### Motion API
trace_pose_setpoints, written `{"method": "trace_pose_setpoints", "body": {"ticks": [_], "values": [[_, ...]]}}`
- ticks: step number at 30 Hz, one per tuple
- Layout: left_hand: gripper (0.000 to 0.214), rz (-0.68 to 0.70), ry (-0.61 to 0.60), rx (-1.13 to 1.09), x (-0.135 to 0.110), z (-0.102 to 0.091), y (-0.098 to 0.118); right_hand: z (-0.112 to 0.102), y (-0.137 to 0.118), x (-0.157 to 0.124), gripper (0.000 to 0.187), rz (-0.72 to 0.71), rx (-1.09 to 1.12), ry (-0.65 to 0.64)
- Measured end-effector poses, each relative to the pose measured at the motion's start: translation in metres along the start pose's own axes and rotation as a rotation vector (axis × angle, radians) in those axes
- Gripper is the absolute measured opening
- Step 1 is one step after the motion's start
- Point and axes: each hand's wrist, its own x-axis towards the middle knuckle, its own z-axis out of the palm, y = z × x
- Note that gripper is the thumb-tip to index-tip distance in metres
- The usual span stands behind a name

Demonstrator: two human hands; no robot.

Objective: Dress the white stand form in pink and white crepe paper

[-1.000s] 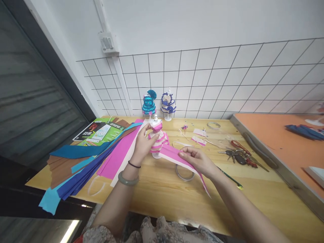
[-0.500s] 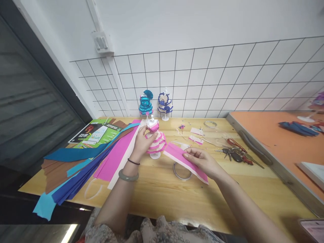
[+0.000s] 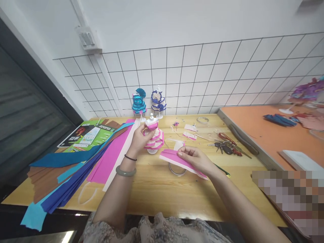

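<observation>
My left hand (image 3: 140, 137) is closed around the upper part of a small white dress form (image 3: 152, 118), which stands upright on the table. It wears a tiered pink and white paper dress (image 3: 157, 140). In my right hand (image 3: 193, 158), thumb and fingers pinch a folded strip of pink and white crepe paper (image 3: 170, 156), held just right of the dress form's base. Under that strip lies a round ring of tape (image 3: 177, 172), partly covered. A white piece (image 3: 178, 145) shows behind the strip.
Crepe paper strips (image 3: 68, 168) in several colours and a green-and-black leaflet (image 3: 87, 136) lie at the left. Two dressed forms, one teal (image 3: 139, 103) and one blue and white (image 3: 159, 101), stand by the wire grid. Keys (image 3: 224, 145) and an orange board (image 3: 253, 126) are at the right.
The camera view has turned rightward, so most things sit further left. The pink strip has dropped slightly and lies flatter; both hands keep their holds. A green-handled tool now shows behind my right wrist.
</observation>
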Motion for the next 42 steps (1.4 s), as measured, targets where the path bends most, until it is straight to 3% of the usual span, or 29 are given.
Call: {"method": "trace_pose_setpoints", "body": {"ticks": [10,18,26,33,42], "values": [[0.044,-0.005,-0.183,-0.061,0.01,0.007,-0.005,0.001,-0.004,0.005,0.039,-0.019,-0.01,-0.011],[0.041,0.018,-0.18,-0.096,0.017,0.007,-0.013,0.012,-0.014,0.016,0.033,-0.057,-0.064,0.07],[0.038,0.104,-0.187,-0.057,0.026,0.002,-0.019,0.024,-0.022,0.018,0.03,-0.096,-0.104,0.053],[0.069,0.15,-0.24,-0.158,0.028,0.001,-0.021,0.029,-0.016,0.021,0.033,-0.112,-0.114,0.062],[0.067,0.191,-0.33,-0.138,0.027,-0.002,-0.027,0.029,-0.027,0.034,0.032,-0.166,-0.126,0.078]]}}
